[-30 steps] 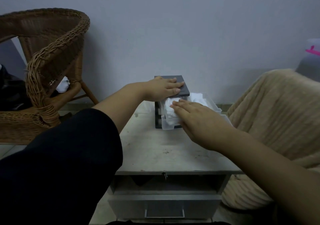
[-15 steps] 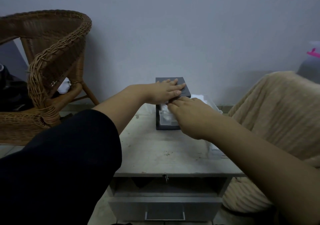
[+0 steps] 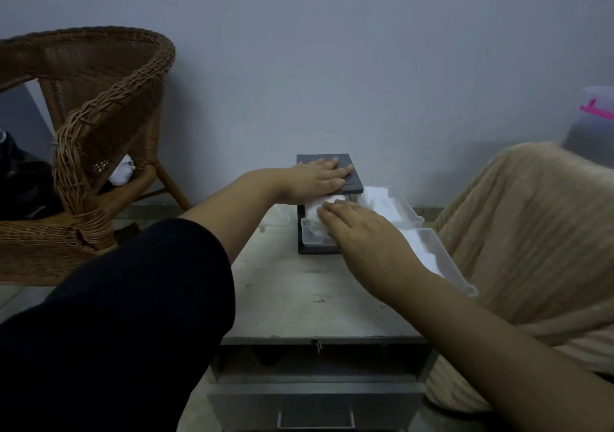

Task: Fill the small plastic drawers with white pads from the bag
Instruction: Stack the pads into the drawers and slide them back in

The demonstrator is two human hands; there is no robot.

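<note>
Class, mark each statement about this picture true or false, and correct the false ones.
1. The left hand lies flat on top of the dark cabinet. True.
2. The right hand grips a bag. False: its straight fingers rest on the white pads in the clear drawer, which sits partly out of the cabinet.
3. Loose drawers holding pads lie on the table to the right of the cabinet. True.
4. The wicker chair stands to the right of the table. False: it stands to the left.
</note>
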